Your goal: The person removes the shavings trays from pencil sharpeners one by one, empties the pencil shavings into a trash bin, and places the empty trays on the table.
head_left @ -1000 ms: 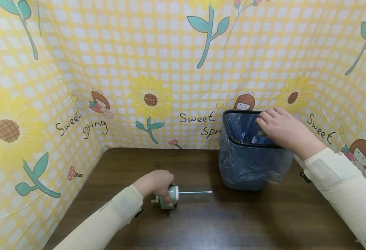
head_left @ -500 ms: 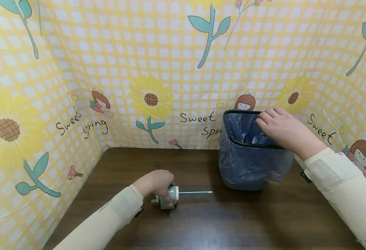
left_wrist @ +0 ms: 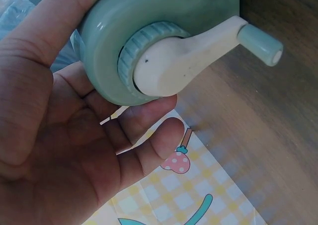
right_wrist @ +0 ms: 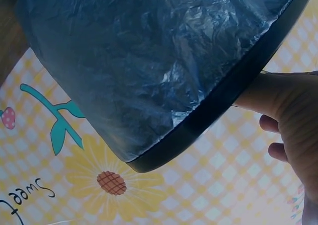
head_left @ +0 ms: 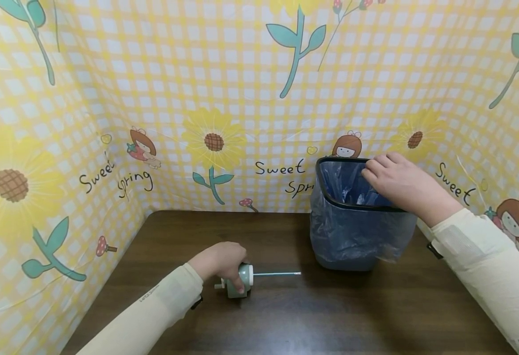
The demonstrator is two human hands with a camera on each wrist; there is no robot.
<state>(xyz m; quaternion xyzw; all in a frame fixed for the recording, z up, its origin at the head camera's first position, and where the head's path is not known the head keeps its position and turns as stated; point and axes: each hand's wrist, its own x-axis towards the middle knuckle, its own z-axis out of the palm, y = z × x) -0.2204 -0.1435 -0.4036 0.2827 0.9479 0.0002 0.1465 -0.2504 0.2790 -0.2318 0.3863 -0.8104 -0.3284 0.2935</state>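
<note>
My left hand [head_left: 224, 261] grips a green hand-crank pencil sharpener [head_left: 238, 283] at its sides, low over the table. In the left wrist view its white crank arm [left_wrist: 184, 63] with a green knob [left_wrist: 260, 44] faces me. A thin light-blue pencil [head_left: 277, 273] with a pale tip sticks out of the sharpener's white front, pointing right. Over the rim of a waste bin [head_left: 348, 236] lined with a blue plastic bag reaches my right hand [head_left: 403, 182], fingers bent down into the opening. The rim hides its fingertips in the right wrist view; whether they hold anything is hidden.
The bin's black rim [head_left: 330, 197] stands high at the back right of the dark wooden table [head_left: 188, 236]. A yellow checked cloth [head_left: 250, 108] with flowers hangs as walls around the back and sides.
A small greyish clump seen below my right fingertips inside the bin a second ago is out of sight now. Both hands, the sharpener and the pencil stay almost still.
</note>
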